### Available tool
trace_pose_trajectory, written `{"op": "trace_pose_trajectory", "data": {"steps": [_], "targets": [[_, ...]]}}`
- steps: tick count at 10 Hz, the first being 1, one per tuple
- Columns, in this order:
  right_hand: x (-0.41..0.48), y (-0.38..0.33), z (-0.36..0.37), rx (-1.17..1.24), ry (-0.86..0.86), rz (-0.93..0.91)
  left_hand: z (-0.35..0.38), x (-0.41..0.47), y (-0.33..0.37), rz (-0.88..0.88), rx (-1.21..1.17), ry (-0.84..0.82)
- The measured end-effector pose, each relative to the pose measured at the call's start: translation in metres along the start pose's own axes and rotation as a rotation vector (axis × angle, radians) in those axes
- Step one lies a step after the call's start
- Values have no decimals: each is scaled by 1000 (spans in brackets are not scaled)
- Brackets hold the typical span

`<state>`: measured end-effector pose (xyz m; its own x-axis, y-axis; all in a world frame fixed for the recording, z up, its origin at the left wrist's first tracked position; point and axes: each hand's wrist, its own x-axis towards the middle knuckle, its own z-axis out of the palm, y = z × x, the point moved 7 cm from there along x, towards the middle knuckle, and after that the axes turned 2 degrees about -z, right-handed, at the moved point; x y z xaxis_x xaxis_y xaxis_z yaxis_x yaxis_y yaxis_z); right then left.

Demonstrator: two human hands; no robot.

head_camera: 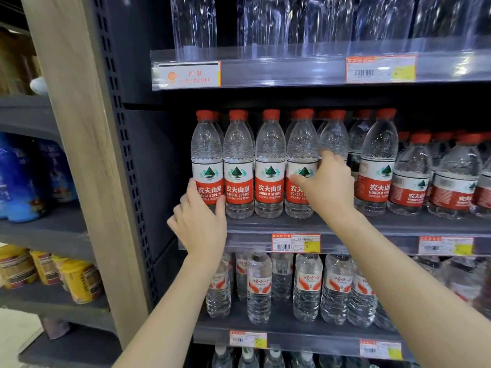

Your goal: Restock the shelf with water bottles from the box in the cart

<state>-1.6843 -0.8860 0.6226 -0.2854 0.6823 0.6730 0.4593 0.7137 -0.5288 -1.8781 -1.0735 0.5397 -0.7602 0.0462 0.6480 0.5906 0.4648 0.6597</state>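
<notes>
L hand [198, 224] grips 1st bottle [207, 158] at left end of shelf [385, 225]; R hand [329, 181] wraps 4th bottle [301, 152]. Both upright.

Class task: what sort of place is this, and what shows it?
Most likely a supermarket aisle: shelves packed with identical red-capped water bottles, and barcoded price tags along the shelf edges.

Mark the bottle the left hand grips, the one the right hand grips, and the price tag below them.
Leftmost front bottle [206, 144]: head view, clear shoulder above label.
Fourth front bottle [301, 144]: head view, clear shoulder.
Price tag [295, 243]: head view, its middle.
</notes>
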Motion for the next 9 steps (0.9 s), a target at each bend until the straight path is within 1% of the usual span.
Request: {"op": "trace_pose_trajectory", "data": {"steps": [2, 3, 4, 5, 6, 7, 8, 9], "targets": [[-2, 1, -1, 14, 1, 14, -3, 3, -1, 10, -31, -22], [-4, 5, 1, 90, 13, 12, -5, 1, 0, 25, 23, -27], [-14, 9, -3, 118, 64, -9, -13, -8, 11, 106, 52, 38], [-27, 8, -6, 91, 114, -83, -21, -19, 35, 284, -23, 71], [-37, -2, -6, -1, 58, -171, -25, -31, 59, 441, 24, 32], [-42, -12, -7, -119, -62, -227, -22, -41, 72, 504, 77, -87], [-51, -22, -15, -222, -93, -327, -22, -49, 80, 555, 100, -196], [-55, -23, -25, -311, -43, -370, -24, -52, 97, 594, 158, -211]]}}
